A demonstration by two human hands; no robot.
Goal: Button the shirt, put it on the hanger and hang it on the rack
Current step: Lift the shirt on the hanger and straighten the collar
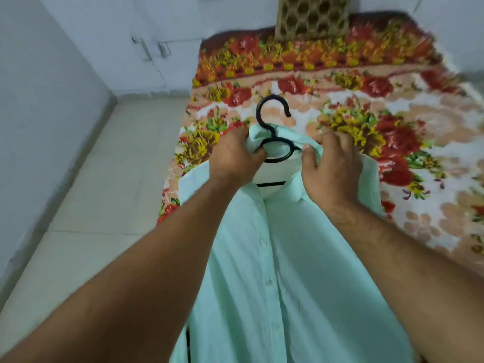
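Observation:
A pale mint-green shirt lies lengthwise on the bed, its front placket buttoned with several white buttons showing. A black plastic hanger sits inside the neck; its hook and ring stick out above the collar and a bit of its bar shows in the neck opening. My left hand pinches the left side of the collar beside the hanger's ring. My right hand pinches the right side of the collar. The hanger's shoulders are hidden under the cloth.
The bed carries a flowered blanket in red, yellow and white. A brown patterned cushion leans on the far wall. Pale floor tiles run along the bed's left side, bounded by white walls. No rack is in view.

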